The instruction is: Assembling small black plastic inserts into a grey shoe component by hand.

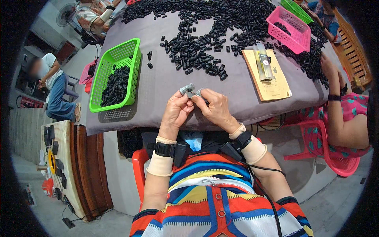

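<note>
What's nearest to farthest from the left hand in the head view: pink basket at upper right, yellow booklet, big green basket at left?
From the left hand:
1. Green basket, to its left.
2. Yellow booklet, to its right.
3. Pink basket, upper right, beyond the booklet.

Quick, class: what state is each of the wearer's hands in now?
Left hand: closed, pinching a small dark piece.
Right hand: closed; whether it also grips the piece cannot be told.
</note>
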The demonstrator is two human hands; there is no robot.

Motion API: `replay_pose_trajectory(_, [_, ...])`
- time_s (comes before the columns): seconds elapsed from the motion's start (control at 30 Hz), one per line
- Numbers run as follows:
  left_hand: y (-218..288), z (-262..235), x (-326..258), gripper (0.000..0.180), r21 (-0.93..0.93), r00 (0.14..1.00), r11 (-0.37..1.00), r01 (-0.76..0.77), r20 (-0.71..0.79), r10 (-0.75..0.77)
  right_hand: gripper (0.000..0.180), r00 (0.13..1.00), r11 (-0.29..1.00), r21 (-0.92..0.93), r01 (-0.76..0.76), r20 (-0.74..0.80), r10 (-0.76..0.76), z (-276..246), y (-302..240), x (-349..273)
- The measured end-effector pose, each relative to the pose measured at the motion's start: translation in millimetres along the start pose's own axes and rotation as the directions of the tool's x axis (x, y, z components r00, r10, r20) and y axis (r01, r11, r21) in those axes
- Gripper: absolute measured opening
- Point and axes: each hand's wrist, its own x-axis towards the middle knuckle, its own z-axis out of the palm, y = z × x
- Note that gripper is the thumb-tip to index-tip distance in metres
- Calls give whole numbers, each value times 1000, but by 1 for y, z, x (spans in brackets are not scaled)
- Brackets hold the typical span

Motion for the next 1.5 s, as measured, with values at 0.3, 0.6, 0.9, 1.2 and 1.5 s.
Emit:
replay_pose_trajectory(0.3, [3,6,-3,23,31,1000,1000,4,-12,-4,26,996,996,33,-88,-14,89,-1,-3,1])
replay_pose_trajectory(0.6, [1,6,-4,20,113,999,993,-18,37,14,28,992,992,9,-129,4,129,1,0,1])
replay_pose_trajectory(0.9, [-2,3,-4,19,50,999,998,-24,30,22,28,991,991,5,-135,5,135,1,0,1])
replay_pose_trajectory(1.2, [1,-5,-1,19,35,996,999,-15,84,12,25,994,991,80,-108,38,106,-4,4,0])
replay_pose_trajectory(1.5, [0,-12,-1,29,-3,997,1000,-10,79,10,18,997,998,44,37,70,-40,-6,-3,0])
